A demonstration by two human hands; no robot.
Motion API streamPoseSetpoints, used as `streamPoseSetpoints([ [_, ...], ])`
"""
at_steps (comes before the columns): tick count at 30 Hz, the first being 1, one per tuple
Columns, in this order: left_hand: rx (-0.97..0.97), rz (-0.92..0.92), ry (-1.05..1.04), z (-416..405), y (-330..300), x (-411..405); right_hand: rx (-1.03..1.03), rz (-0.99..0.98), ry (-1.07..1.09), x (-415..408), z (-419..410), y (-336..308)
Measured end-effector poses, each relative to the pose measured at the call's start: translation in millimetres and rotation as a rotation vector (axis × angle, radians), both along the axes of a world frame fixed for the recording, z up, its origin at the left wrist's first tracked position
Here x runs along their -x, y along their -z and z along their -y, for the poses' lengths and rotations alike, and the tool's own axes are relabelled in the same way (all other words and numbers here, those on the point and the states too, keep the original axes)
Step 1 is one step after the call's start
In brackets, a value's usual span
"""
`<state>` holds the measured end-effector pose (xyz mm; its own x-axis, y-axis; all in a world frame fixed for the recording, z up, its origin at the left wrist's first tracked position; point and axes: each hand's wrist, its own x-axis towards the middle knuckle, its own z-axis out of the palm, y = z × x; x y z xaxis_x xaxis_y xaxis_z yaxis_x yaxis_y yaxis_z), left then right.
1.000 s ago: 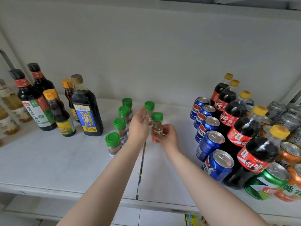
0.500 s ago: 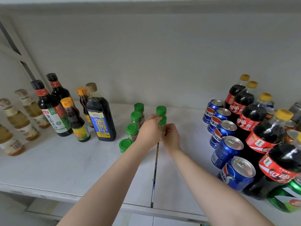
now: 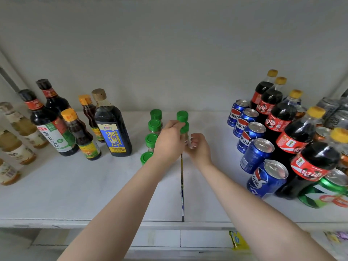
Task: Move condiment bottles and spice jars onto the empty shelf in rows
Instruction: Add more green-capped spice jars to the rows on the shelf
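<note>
A plain grey-white wall [image 3: 169, 53] is seen filling the upper half of the view, evenly lit by soft light, with no strong shadows cast. A white shelf [image 3: 75, 194] is set against it, made of two boards that are joined along a dark seam [image 3: 182, 194] running front to back. The front edge of the shelf is slightly scuffed. A slanted grey support bar [image 3: 7, 78] is visible at the far left. Below the front edge, a lower white shelf [image 3: 197, 239] is partly shown

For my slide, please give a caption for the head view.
Left hand holds a green-capped jar on the shelf; right hand beside it, between sauce bottles and cola cans.
</note>
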<state>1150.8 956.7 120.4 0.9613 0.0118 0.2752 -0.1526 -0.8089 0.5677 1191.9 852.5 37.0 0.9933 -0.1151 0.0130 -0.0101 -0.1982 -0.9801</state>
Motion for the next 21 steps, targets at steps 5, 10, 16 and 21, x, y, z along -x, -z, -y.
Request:
streamPoseSetpoints([
  [5,0.009,0.03,0.072,6,4,35,0.014,-0.03,0.011,35,16,-5],
  [10,-0.002,0.043,0.122,18,24,101,0.058,-0.01,-0.044,90,42,-17],
  [16,0.023,-0.004,-0.065,27,66,225,0.173,0.06,-0.275,188,83,-12],
  [21,0.054,-0.225,-0.314,39,103,345,0.266,0.023,-0.541,272,93,13],
])
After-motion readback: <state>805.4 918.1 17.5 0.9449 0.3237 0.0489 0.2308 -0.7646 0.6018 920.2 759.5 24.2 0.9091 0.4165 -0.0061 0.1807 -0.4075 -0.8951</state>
